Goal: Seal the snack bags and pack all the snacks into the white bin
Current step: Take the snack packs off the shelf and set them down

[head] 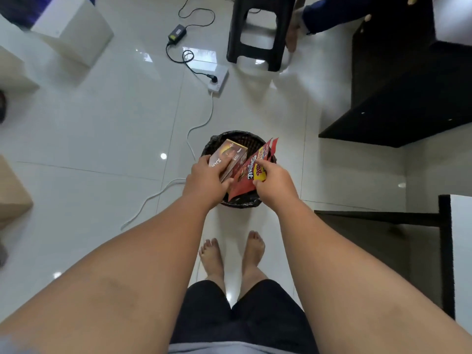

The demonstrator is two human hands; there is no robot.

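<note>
— What are you standing on?

— You're barefoot on a glossy white tiled floor [102, 139], with thin grout lines and bright spots of light reflected in it.

— What sits on it right in front of you?

— A round dark woven basket [238, 201] with a black liner, just ahead of your feet [231, 254].

— And farther out?

— A white power strip [219, 79] with a black plug in it; its white cable [163, 187] trails back across the tiles past the basket's left side. A black power adapter [177, 32] lies beyond it with its thin black cord looping around. A black plastic stool [258, 34] stands near the strip, and a white box [74, 29] rests at the upper left.
</note>
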